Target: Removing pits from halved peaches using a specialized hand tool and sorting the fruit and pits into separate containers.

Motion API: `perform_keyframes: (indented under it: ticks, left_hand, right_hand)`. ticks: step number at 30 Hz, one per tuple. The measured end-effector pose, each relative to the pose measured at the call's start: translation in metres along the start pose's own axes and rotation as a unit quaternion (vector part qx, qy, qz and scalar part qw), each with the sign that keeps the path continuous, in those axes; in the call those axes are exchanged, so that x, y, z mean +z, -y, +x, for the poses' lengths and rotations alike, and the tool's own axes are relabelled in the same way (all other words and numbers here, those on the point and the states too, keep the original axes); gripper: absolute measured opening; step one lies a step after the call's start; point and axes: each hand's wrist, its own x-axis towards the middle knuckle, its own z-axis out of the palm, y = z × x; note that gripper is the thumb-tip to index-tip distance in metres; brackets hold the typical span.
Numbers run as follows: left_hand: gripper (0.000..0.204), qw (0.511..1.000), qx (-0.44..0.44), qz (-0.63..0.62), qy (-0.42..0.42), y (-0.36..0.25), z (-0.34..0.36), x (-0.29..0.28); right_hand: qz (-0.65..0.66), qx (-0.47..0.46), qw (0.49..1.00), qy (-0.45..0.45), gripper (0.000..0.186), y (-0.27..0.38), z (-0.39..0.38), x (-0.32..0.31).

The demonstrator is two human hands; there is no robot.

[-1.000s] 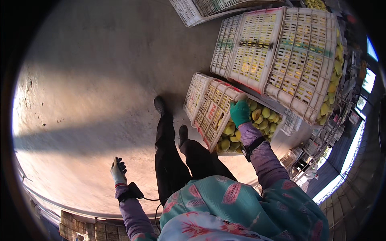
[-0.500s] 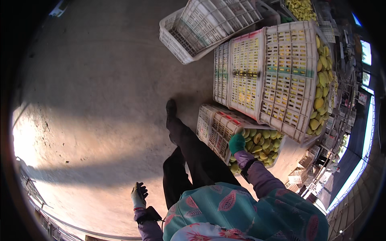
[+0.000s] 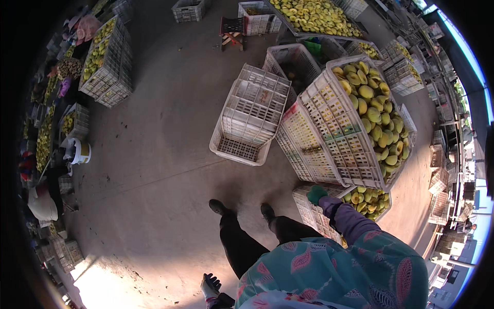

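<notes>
My right hand (image 3: 316, 193) in a green glove is closed on the upper edge of a white plastic crate (image 3: 309, 208) of yellow-green fruit (image 3: 368, 201). A taller stack of white crates (image 3: 311, 144) rises just beyond it, its top crate heaped with similar fruit (image 3: 375, 113). Left of that stack sit nested empty white crates (image 3: 257, 103). At the lower middle, beside my dark-trousered legs, my left hand (image 3: 211, 286) in a pale glove with dark fingertips hangs with loosely spread fingers, holding nothing.
Fruit-filled crates (image 3: 105, 77), a white bucket (image 3: 81, 151) and other people (image 3: 46, 198) line the left side. Ahead stand a fruit-heaped tray (image 3: 314, 18), a small folding stool (image 3: 233, 28) and more crates (image 3: 188, 10). Crates (image 3: 438, 180) and racks follow the right side.
My view has tipped up, revealing people, stool and fruit tray ahead. My feet have shifted toward the crates. My right hand stays on the lower crate; my left still hangs free.
</notes>
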Motion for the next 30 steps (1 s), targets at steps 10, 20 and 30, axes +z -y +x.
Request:
perform_keyframes:
  ticks: [10, 20, 30]
  left_hand:
    - [0.055, 0.999, -0.015, 0.046, 0.015, -0.183, 0.112, -0.146]
    - [0.044, 0.956, 0.184, 0.223, -0.043, -0.680, 0.116, 0.084]
    - [0.045, 0.940, 0.008, 0.341, 0.008, -0.941, 0.183, 0.204]
  right_hand:
    - [0.251, -0.065, 0.908, -0.330, 0.030, 0.319, 0.208, -0.089]
    - [0.042, 0.362, 0.898, -0.246, 0.036, 0.369, 0.402, -0.090]
    - [0.059, 0.417, 0.896, -0.144, 0.030, 0.324, 0.343, -0.247]
